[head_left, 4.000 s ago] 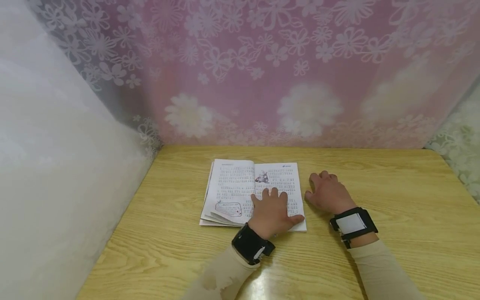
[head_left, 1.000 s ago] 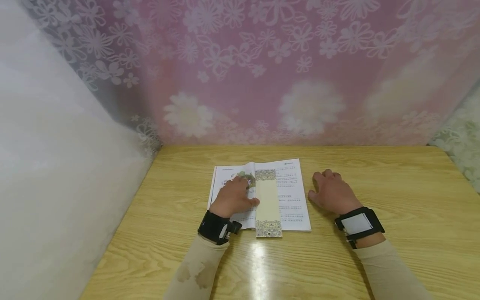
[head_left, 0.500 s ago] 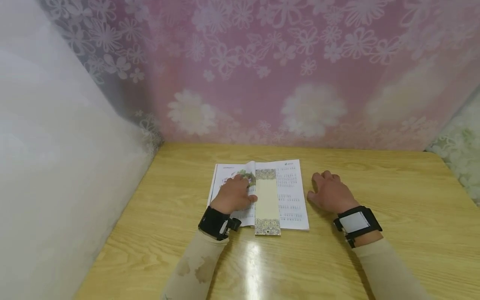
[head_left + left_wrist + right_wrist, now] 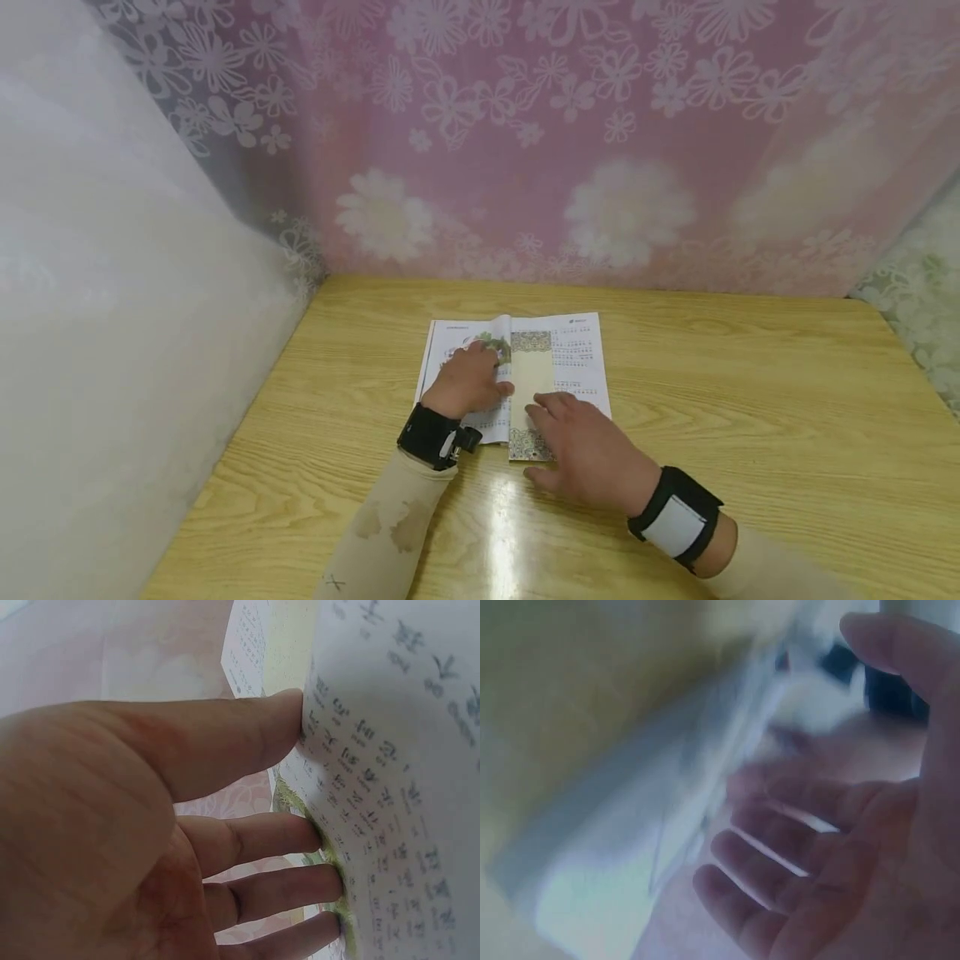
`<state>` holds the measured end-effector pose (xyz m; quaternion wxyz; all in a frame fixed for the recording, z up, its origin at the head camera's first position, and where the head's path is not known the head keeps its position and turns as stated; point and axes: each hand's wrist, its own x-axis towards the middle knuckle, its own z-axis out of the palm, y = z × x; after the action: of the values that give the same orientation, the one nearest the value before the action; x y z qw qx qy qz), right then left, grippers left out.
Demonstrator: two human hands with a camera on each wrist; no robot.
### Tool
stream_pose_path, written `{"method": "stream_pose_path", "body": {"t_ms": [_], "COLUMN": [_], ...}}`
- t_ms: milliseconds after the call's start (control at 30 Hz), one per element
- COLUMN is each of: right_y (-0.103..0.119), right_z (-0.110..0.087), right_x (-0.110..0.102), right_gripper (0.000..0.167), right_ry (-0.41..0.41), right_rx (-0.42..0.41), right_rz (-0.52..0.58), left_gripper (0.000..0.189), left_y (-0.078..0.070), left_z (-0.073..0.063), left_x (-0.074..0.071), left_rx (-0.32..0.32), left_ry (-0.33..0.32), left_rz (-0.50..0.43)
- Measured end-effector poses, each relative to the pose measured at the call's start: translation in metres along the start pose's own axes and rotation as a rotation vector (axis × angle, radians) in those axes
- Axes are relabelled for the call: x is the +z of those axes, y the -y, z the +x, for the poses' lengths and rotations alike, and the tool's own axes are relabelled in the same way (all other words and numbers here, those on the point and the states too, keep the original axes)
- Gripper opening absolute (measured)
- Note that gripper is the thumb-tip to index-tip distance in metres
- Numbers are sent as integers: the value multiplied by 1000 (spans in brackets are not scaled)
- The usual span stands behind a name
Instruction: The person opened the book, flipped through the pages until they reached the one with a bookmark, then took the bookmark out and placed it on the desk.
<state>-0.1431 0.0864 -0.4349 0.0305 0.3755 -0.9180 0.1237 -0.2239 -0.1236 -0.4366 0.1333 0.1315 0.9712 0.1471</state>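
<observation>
An open book [image 4: 581, 337] lies on the wooden table, with a cream bookmark [image 4: 532, 367] along its centre fold. The bookmark has patterned ends, and its lower end sticks out past the book. My left hand [image 4: 467, 383] presses the left page, thumb by the fold; in the left wrist view its fingertips touch the printed page [image 4: 390, 780]. Over the lower right page hovers my right hand [image 4: 596, 454], its fingers stretched toward the bookmark and partly covering it. The right wrist view is blurred, but nothing shows in that palm [image 4: 840, 885].
The yellow wood-grain table [image 4: 720, 383] extends around the book. Behind it hangs a pink floral curtain [image 4: 487, 200], and a white sheet [image 4: 150, 317] borders the left side. Both wrists wear black straps [image 4: 678, 517].
Since the earliest frame, the pages have been turned, the bookmark has come into view and my left hand has moved left. In the last half second, my right hand moved left over the bookmark.
</observation>
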Motion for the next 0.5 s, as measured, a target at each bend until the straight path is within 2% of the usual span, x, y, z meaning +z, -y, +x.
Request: {"method": "stream_pose_path", "body": {"t_ms": [100,267,500], "right_y": [9,5,3], "right_z": [3,9,3], "right_x": [13,29,29], "right_gripper": [71,52,44], "right_ry": [1,-58,-33], "right_rx": [3,-26,-63], "right_rz": [-17,-46,-72], "left_gripper": [55,54,57], "left_y": [0,0,-2], "left_z": [1,1,-2], "left_x": [0,0,0], "left_rx": [-9,-5,-2], "left_ry": [-1,-12,-9], "left_rz": [-3,-17,-11]}}
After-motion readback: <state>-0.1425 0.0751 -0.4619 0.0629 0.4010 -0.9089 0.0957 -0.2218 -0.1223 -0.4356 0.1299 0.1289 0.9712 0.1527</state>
